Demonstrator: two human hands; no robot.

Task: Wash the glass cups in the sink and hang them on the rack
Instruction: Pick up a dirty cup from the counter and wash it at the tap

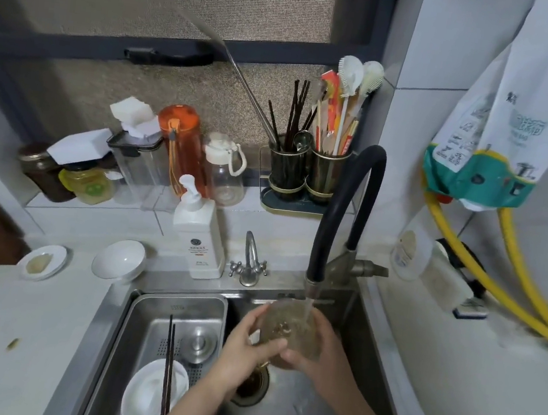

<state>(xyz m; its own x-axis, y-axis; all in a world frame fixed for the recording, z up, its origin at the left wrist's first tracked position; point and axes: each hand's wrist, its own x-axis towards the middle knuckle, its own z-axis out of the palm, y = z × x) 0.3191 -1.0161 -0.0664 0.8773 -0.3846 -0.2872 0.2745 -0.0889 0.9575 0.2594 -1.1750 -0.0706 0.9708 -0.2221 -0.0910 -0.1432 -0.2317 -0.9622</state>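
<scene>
A clear glass cup point(288, 330) is held over the steel sink point(365, 349), tilted with its mouth toward the black faucet point(334, 214). Water runs from the spout into the cup. My left hand point(246, 338) grips the cup's left side, with fingers wrapped under its base. My right hand point(324, 348) holds the right side and bottom. Both forearms reach in from the lower edge. The drain point(252, 387) lies just below the hands. No rack for hanging cups is in sight.
A steel drainer tray point(180, 309) in the sink's left half holds a white bowl point(146, 395), dark chopsticks point(168, 367) and a metal lid. A soap dispenser point(198, 239), small tap point(250, 263), bowls, bottles and utensil holders point(308, 173) line the back counter. Yellow hoses point(497, 286) hang right.
</scene>
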